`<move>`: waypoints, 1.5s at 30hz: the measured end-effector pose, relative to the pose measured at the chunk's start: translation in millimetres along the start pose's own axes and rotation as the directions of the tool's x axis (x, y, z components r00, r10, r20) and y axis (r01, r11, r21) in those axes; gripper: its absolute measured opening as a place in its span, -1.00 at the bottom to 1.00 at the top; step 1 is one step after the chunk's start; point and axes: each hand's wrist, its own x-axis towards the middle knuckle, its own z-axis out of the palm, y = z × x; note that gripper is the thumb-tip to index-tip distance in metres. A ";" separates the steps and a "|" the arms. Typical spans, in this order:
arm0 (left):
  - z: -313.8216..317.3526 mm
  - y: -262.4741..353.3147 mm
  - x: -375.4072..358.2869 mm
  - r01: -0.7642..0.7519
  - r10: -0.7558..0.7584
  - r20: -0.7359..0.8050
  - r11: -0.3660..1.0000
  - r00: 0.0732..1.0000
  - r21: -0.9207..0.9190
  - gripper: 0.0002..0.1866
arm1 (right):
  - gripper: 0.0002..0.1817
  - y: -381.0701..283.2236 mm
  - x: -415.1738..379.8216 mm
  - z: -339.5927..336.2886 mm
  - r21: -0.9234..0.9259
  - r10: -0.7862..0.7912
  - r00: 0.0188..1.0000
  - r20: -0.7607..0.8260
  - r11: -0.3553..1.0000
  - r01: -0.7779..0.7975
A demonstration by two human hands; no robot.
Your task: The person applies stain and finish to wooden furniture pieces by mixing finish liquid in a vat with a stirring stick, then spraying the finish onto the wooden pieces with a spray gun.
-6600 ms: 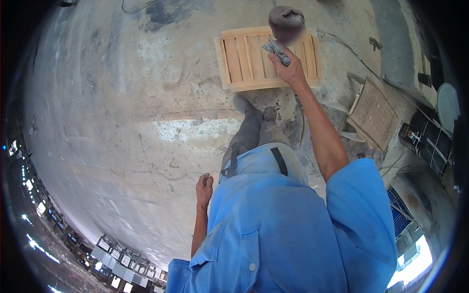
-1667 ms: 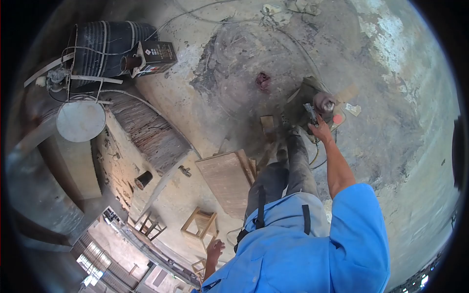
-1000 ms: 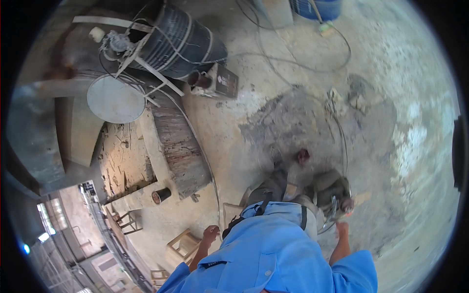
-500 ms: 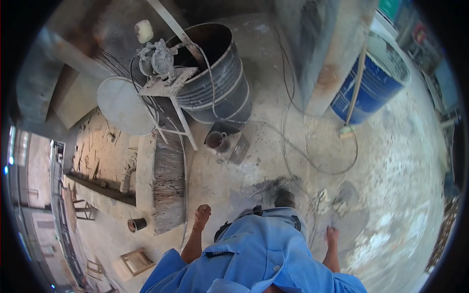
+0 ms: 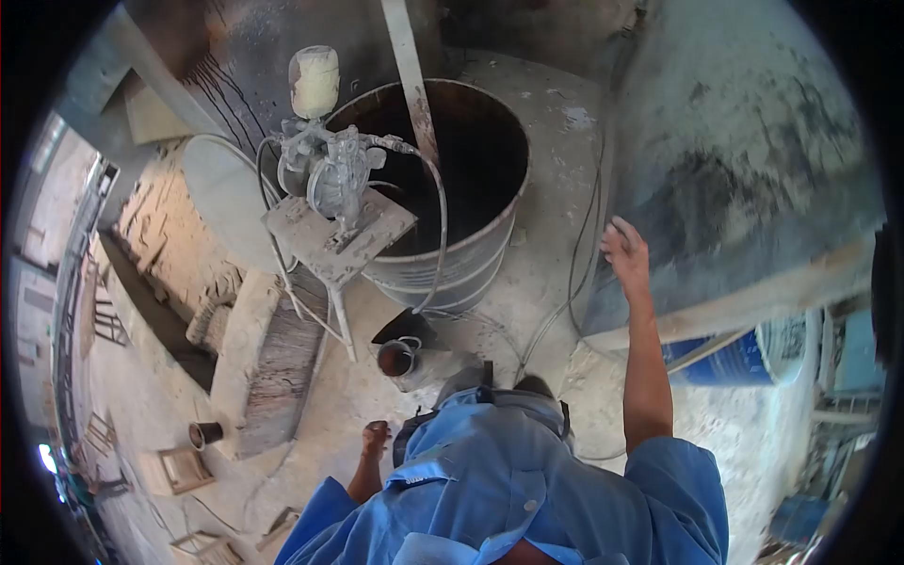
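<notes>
My right hand [image 5: 625, 254] is raised out in front of me, holding nothing, its fingers loosely bent and apart. It is nearest to the stained grey panel [image 5: 730, 207] and overlaps its left edge in this view. My left hand [image 5: 375, 438] hangs low beside my hip with nothing visible in it, fingers loosely curled. Ahead of me stands a large drum [image 5: 452, 273] with a dark inside and a board [image 5: 411, 80] leaning in it. A paint-crusted pump [image 5: 334, 174] with a pale cup [image 5: 314, 83] sits on a metal stand [image 5: 325, 245] beside the drum.
A small pot [image 5: 396, 358] stands on the floor by my feet. Hoses [image 5: 573, 282] run along the floor between drum and panel. A blue drum [image 5: 720, 363] is at the right. To the left are a block-walled trough [image 5: 254, 363], a small can [image 5: 204, 434] and a wooden stool [image 5: 179, 470].
I have moved forward, closer to the drum and pump. My right hand has risen from beside my body toward the grey panel, while my left hand stays low.
</notes>
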 end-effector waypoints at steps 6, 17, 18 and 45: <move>45.1 59.6 -23.5 0.058 -0.097 -0.176 0.975 0.980 -0.215 -0.58 | -0.48 -65.0 198.2 124.6 -0.086 -0.192 0.957 0.218 0.973 0.215; 309.2 38.9 -172.0 0.211 -0.572 -0.258 0.626 0.779 -0.751 -0.56 | -0.17 -113.5 500.0 459.8 -0.056 -0.405 0.856 0.321 0.894 0.444; 344.4 42.1 -189.4 0.287 -0.581 -0.231 0.661 0.780 -0.693 -0.56 | -0.12 -112.1 521.6 480.9 -0.036 -0.365 0.864 0.346 0.915 0.401; 320.6 -37.1 -207.9 0.023 -0.323 -0.424 0.817 0.846 -0.577 -0.57 | -0.21 -186.5 309.9 139.8 0.699 -0.490 0.673 0.554 0.713 -0.056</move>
